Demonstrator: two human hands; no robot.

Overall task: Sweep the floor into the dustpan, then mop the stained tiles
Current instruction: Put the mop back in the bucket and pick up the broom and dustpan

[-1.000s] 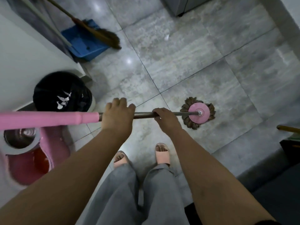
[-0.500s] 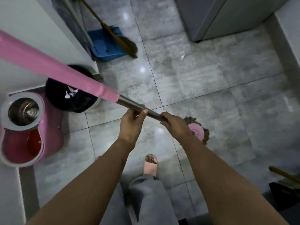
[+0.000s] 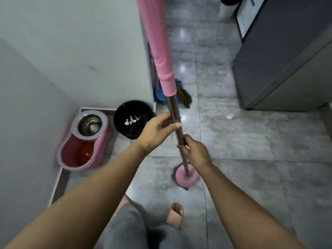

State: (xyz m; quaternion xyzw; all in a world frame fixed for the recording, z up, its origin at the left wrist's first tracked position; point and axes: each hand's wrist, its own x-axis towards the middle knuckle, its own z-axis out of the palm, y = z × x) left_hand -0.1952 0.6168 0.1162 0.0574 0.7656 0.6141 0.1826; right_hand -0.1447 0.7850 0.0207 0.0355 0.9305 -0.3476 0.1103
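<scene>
Mop (image 3: 171, 112) standing near upright on grey floor tiles (image 3: 242, 137), pink head (image 3: 186, 177) pressed down, left hand (image 3: 158, 129) and right hand (image 3: 195, 151) both clamped around its metal pole, pink bucket (image 3: 86, 141) and black bin (image 3: 133, 119) left of the mop, broom (image 3: 185, 96) and blue dustpan (image 3: 160, 96) behind it.

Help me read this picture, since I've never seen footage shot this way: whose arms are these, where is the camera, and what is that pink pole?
The camera sits on a person's head and looks down, so the arms are their own. The left hand and right hand both grip the metal shaft of a mop; its pink head rests on the grey tiled floor. At the left stand a pink spin bucket and a black bin. Behind the pole lie a blue dustpan and a broom, so sweeping looks finished.
</scene>
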